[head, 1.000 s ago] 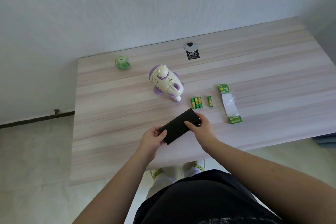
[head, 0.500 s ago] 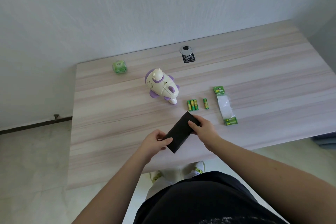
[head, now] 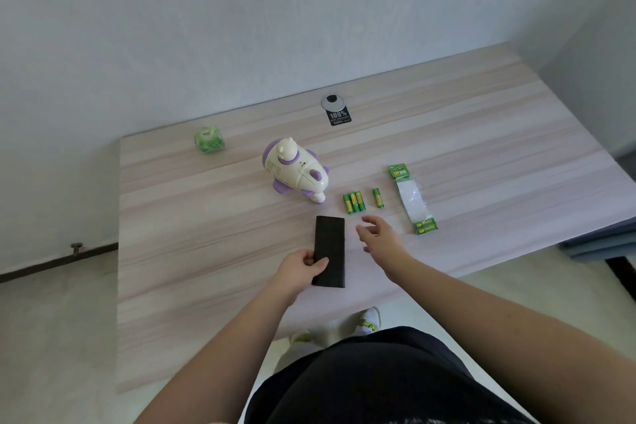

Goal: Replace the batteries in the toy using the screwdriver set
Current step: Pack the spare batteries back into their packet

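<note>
Lying flat on the table (head: 206, 217), the black screwdriver case (head: 329, 244) is held at its near left edge by the left hand (head: 301, 268); the right hand (head: 380, 234) is kept open just beside it, fingers spread, nothing held.

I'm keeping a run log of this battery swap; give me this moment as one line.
stage: case unopened | left hand: holds black case on table | right hand: open, beside case | batteries: loose by toy
</note>
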{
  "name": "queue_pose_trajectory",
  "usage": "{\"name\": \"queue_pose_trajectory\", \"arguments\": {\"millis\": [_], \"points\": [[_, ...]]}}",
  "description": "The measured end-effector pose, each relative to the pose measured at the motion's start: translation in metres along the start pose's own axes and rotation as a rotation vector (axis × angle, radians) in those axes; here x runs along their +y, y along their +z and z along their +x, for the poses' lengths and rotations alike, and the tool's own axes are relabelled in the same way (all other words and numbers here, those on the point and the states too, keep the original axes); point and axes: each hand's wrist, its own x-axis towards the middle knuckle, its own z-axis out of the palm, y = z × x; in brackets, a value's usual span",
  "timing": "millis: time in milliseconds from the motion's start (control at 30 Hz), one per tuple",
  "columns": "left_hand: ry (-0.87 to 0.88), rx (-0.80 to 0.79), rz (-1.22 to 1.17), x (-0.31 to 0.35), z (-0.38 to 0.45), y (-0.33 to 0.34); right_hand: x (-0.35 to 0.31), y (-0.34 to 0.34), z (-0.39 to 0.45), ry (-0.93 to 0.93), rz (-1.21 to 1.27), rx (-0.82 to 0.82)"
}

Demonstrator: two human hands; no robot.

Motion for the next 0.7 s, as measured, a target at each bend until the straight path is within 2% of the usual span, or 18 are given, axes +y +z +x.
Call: {"name": "queue_pose_trajectory", "arguments": {"millis": [167,433,533,600,700], "points": [[0.040,0.048,0.034,-0.007,0.008,-0.009,0.009,0.004,-0.012,0.052,0.038,0.070],[0.240,0.049,0.598,-0.002,0.016,-0.017,0.013,0.016,-0.017,0.074,-0.072,0.149],[0.257,0.026,0.749,-0.002,0.020,-0.019,0.015,0.022,-0.019,0.083,-0.133,0.160],[0.283,0.054,0.843,-0.003,0.021,-0.021,0.016,0.021,-0.020,0.079,-0.168,0.160],[0.446,0.142,0.984,-0.002,0.017,-0.022,0.015,0.013,-0.023,0.045,-0.227,0.183]]}}
